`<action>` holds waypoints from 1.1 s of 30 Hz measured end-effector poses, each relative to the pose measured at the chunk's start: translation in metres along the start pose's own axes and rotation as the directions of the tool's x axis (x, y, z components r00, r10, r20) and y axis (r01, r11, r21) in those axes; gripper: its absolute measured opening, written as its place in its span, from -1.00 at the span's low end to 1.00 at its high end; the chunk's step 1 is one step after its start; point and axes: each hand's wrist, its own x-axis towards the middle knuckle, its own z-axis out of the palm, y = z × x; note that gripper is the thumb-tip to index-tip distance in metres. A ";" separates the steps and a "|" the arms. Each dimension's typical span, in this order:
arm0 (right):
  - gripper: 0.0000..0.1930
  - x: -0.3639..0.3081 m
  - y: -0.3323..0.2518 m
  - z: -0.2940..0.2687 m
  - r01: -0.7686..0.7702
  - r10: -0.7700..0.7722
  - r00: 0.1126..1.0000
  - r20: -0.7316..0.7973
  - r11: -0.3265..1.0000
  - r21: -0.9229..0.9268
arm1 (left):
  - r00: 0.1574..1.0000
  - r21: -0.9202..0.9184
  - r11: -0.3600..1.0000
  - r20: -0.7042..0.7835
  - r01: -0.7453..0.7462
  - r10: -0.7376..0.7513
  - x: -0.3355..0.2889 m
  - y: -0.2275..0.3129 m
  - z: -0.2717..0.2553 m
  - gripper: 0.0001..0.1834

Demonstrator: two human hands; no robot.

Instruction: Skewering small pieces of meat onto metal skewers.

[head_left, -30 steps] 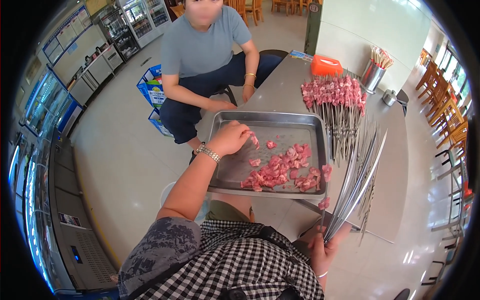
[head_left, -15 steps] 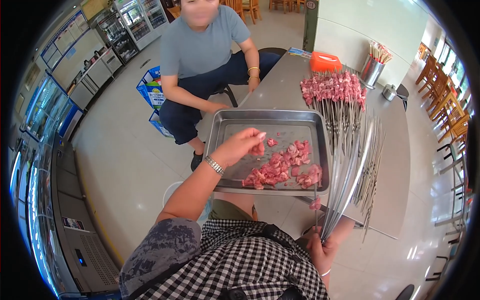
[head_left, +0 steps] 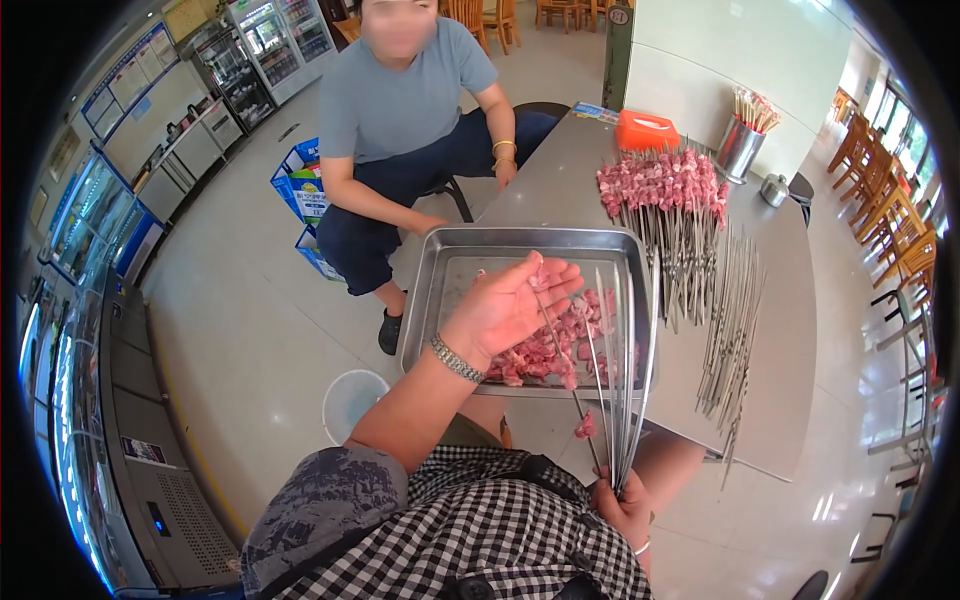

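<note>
My left hand (head_left: 512, 312) is palm up over the metal tray (head_left: 418, 300), fingers extended, a small piece of raw meat (head_left: 540, 274) pinched at the thumb. A thin metal skewer (head_left: 577, 400) slants up to that piece, its tip at or in the meat. Lower on the skewer sits another meat chunk (head_left: 585, 426). My right hand (head_left: 624, 508), low at the right, is closed round the lower end of this skewer and a fanned bunch of bare skewers (head_left: 622, 400). Loose cut meat (head_left: 525, 362) lies in the tray, partly hidden by my left hand and the skewers.
On the grey table (head_left: 785, 330) lie a pile of meat skewers (head_left: 665, 188) and bare skewers (head_left: 732, 320), near an orange tissue box (head_left: 645, 130), a stick-filled metal canister (head_left: 738, 150) and a small pot (head_left: 775, 190). A person (head_left: 400, 110) sits opposite. A bucket (head_left: 352, 400) stands left.
My left hand has turned palm up and moved right, meeting the skewer's tip with a meat piece. My right hand has swung the skewers leftward, so the bunch now stands over the tray.
</note>
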 end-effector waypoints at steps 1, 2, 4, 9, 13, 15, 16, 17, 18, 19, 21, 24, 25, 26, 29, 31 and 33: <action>-0.88 0.000 -0.001 0.000 0.003 -0.003 1.000 -0.006 1.000 -0.002 | 1.000 -0.017 1.000 -0.003 0.021 -0.021 -0.003 0.002 0.005 -0.71; -0.88 0.000 -0.003 0.001 0.005 -0.005 1.000 -0.007 1.000 -0.006 | 0.999 -0.034 0.999 -0.006 0.041 -0.042 -0.004 0.003 0.007 -0.69; -0.88 0.000 -0.009 0.001 -0.028 0.029 0.999 -0.029 0.999 0.034 | 1.000 -0.010 1.000 -0.005 0.019 -0.019 -0.005 0.001 0.009 -0.68; -0.88 0.004 -0.009 -0.002 -0.002 0.002 1.000 -0.011 1.000 0.021 | 1.000 0.008 1.000 0.006 0.009 -0.010 -0.007 0.000 0.012 -0.66; -0.88 0.004 -0.010 0.000 0.015 -0.015 1.000 -0.019 1.000 -0.006 | 0.998 -0.088 0.995 0.037 0.054 -0.051 -0.008 0.002 0.015 -0.69; -0.88 0.004 -0.011 0.001 0.015 -0.015 1.000 -0.025 1.000 0.001 | 0.995 -0.131 0.988 0.056 0.087 -0.080 -0.008 0.003 0.017 -0.69; -0.88 0.003 -0.011 0.001 0.016 -0.016 0.999 -0.031 1.000 0.008 | 0.996 -0.129 0.989 0.059 0.078 -0.071 -0.009 0.003 0.018 -0.70; -0.88 0.003 -0.011 0.000 0.016 -0.016 0.999 -0.030 1.000 0.008 | 0.996 -0.128 0.989 0.062 0.070 -0.062 -0.009 0.003 0.018 -0.71; -0.88 0.003 -0.011 0.000 0.010 -0.010 0.999 -0.033 1.000 0.014 | 0.996 -0.128 0.989 0.062 0.070 -0.062 -0.009 0.002 0.017 -0.71; -0.88 0.002 -0.010 -0.001 0.005 -0.004 0.999 -0.036 1.000 0.021 | 0.997 -0.115 0.992 0.067 0.052 -0.044 -0.009 0.001 0.014 -0.72; -0.89 0.002 -0.010 -0.003 -0.002 0.002 1.000 -0.029 1.000 0.009 | 0.997 -0.103 0.994 0.072 0.033 -0.026 -0.008 0.000 0.013 -0.73; -0.89 0.002 -0.010 -0.003 -0.010 0.011 1.000 -0.020 1.000 0.013 | 0.998 -0.076 0.996 0.045 0.037 -0.033 -0.009 -0.001 0.014 -0.73; -0.89 0.002 -0.011 -0.003 -0.012 0.013 1.000 -0.020 1.000 0.027 | 0.999 -0.054 0.998 0.051 0.014 -0.012 -0.010 -0.003 0.016 -0.74; -0.89 0.002 -0.012 -0.002 -0.012 0.013 1.000 -0.020 1.000 0.027 | 0.998 -0.033 0.999 0.057 -0.008 0.010 -0.010 -0.005 0.018 -0.74; -0.88 0.003 -0.014 -0.001 -0.023 0.024 0.999 -0.021 0.999 0.041 | 0.997 0.017 0.998 0.059 -0.055 0.054 -0.012 -0.012 0.022 -0.73; -0.87 0.004 -0.012 0.000 -0.003 0.004 1.000 -0.017 1.000 0.031 | 0.994 0.057 0.993 0.059 -0.100 0.097 -0.014 -0.018 0.028 -0.72; -0.87 0.004 -0.012 0.000 -0.005 0.006 1.000 -0.014 0.999 0.042 | 0.988 0.097 0.985 0.061 -0.144 0.139 -0.014 -0.023 0.030 -0.72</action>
